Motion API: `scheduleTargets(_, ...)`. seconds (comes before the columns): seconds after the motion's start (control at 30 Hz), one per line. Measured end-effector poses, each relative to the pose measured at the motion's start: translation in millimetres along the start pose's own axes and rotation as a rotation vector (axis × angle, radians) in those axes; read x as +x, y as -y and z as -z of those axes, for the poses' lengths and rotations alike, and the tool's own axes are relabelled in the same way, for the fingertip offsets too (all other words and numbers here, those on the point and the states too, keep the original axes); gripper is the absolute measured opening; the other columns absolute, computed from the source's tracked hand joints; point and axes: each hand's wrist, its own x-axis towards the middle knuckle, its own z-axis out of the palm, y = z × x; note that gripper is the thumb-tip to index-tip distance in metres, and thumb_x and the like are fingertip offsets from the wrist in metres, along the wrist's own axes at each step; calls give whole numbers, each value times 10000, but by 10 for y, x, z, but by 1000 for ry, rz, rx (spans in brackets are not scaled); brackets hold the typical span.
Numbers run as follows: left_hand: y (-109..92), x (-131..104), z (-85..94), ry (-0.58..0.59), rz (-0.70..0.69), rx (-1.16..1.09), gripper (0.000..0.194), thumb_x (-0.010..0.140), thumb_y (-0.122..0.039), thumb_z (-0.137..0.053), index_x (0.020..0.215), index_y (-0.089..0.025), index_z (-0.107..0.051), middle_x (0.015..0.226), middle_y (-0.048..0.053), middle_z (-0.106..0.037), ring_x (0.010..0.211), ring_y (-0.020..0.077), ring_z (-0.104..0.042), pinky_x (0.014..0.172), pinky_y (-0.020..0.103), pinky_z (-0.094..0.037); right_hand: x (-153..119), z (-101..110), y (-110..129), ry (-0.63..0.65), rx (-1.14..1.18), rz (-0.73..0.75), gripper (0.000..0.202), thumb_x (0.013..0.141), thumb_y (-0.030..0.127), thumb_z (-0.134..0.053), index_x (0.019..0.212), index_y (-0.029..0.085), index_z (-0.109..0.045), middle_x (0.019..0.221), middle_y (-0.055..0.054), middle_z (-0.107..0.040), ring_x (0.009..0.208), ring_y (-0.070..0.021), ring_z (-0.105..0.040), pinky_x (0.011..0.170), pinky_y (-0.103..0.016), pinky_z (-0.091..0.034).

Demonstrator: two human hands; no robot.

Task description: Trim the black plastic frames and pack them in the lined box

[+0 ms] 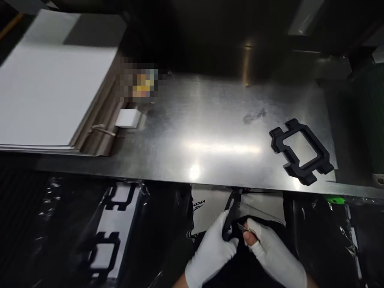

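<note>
My left hand [213, 246], in a white glove, is closed around a black frame-shaped part [232, 212] tilted on edge in front of my body, below the table edge. My right hand [274, 250], also gloved but with bare thumb and fingertip showing, pinches a small pointed knife blade [241, 227]. The blade points toward the black part, with a small gap visible between them. The knife's handle is hidden in my fingers. On the metal table, to the right, lies a similar black frame [307, 175] with notched tabs.
A metal table [180, 132] spans the middle. White sheets [54, 88] are stacked at left, beside a small white block [127, 119]. Clear plastic covers the lower left, where black frames [113, 256] rest on a white strip [123, 236]. A green object [335, 200] lies at lower right.
</note>
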Motion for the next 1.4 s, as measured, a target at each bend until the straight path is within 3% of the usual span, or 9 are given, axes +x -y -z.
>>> scheduleTargets(0.13,-23,64,-76,-8,-41,24,513,759,-122,-637,1266,-182,-691,1194,99,-764,1142,292,-709,1092,426,-541,88,-289,-171,37,12,-110,459,1113,615,-281,969,251,-522,891,-35,-720,788,-219,-691,688,-308,-457)
scheduleTargets(0.3,-38,6,-102,-44,-11,37,384,815,-157,-606,1193,-175,-673,1020,56,-749,969,241,-706,947,376,-574,211,-252,-78,124,-109,-182,438,1104,538,-269,1049,256,-599,894,-39,-750,777,-236,-721,671,-315,-417)
scheduleTargets(0.47,-50,-101,-139,-135,31,4,159,907,-233,-607,1061,-203,-631,932,24,-720,853,205,-676,798,313,-570,239,-230,40,171,-100,-195,468,1107,559,-264,1068,264,-625,870,-29,-753,744,-214,-714,664,-299,-424)
scheduleTargets(0.7,-14,-170,-188,-235,75,14,102,879,-227,-629,979,-206,-629,830,9,-688,764,188,-647,731,290,-549,228,-286,11,194,-53,-232,545,1099,625,-248,1127,283,-672,859,-20,-771,745,-221,-735,686,-317,-487)
scheduleTargets(0.87,21,-169,-200,-235,113,7,80,865,-257,-660,897,-207,-606,795,8,-660,736,181,-606,711,292,-528,200,-355,-11,168,-62,-290,559,1091,657,-260,1113,276,-668,861,-34,-783,734,-234,-743,683,-330,-495)
scheduleTargets(1.07,-10,-144,-196,-258,115,48,104,883,-300,-639,898,-198,-625,791,14,-678,731,186,-599,705,302,-536,199,-417,16,137,-79,-308,506,1113,592,-271,1142,274,-664,889,-34,-796,738,-225,-736,658,-311,-473)
scheduleTargets(1.27,-70,-141,-205,-293,114,45,164,890,-329,-632,954,-188,-687,838,31,-736,782,219,-698,753,330,-580,246,-432,32,97,-104,-321,555,1112,616,-201,1058,252,-616,828,-44,-756,691,-220,-711,614,-303,-459)
scheduleTargets(1.4,-77,-146,-161,-270,116,11,120,849,-277,-614,913,-199,-680,805,13,-730,769,218,-693,740,326,-588,236,-332,55,173,-150,-241,440,1130,520,-273,1080,252,-619,878,-36,-772,728,-217,-733,637,-298,-481)
